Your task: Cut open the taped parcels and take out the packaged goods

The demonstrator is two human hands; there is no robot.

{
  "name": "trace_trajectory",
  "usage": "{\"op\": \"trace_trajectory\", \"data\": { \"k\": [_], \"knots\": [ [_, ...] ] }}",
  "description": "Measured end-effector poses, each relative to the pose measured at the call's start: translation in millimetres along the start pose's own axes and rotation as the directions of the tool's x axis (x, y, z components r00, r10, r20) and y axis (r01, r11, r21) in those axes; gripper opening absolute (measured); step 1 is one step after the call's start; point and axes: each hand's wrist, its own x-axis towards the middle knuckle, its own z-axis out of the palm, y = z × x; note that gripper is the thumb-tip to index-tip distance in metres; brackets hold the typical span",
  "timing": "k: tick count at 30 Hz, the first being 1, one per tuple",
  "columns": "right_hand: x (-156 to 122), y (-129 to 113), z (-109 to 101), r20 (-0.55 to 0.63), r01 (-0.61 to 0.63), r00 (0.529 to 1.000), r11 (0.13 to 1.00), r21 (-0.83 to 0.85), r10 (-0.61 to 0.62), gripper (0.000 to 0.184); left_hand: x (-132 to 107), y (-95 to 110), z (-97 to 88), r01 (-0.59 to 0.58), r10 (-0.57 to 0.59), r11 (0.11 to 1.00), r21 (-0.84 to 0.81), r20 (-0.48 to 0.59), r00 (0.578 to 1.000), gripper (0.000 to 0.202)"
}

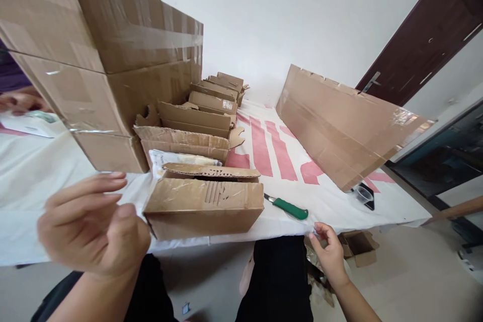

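My left hand (94, 226) is raised at the left, its fingers stretched out and the thumb apart, holding nothing that I can see. Just right of it, a small brown cardboard box (206, 201) lies at the table's front edge, a flap raised along its top. A green-handled knife (290, 208) rests on the white cloth beside the box. My right hand (329, 254) is at the table edge near the knife's handle end. Its thumb and forefinger are brought close together around something tiny and pale, too small to name.
Several opened cardboard boxes (196, 119) stand in a row behind the front box. Large taped cartons (151, 45) rise at the left. A cardboard sheet (339, 126) stands on the right, near a clear plastic cup (363, 193). Another person's hand (22, 100) shows at far left.
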Motion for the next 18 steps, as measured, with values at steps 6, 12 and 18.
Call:
{"op": "trace_trajectory", "data": {
  "k": [6,12,18],
  "knots": [
    [0,2,-6,0.032,0.024,0.999,0.997,-0.067,-0.022,0.031,3,24,12.3,-0.243,0.236,0.970,0.001,-0.244,0.940,0.017],
    [5,3,2,0.109,0.051,0.993,0.991,-0.124,-0.037,0.028,4,20,13.3,-0.197,0.192,0.980,0.004,-0.240,0.952,0.015],
    [18,9,7,0.130,0.029,0.992,0.970,-0.243,0.003,0.024,5,13,10.9,-0.227,0.215,0.974,-0.023,-0.247,0.945,0.015]
  ]
}}
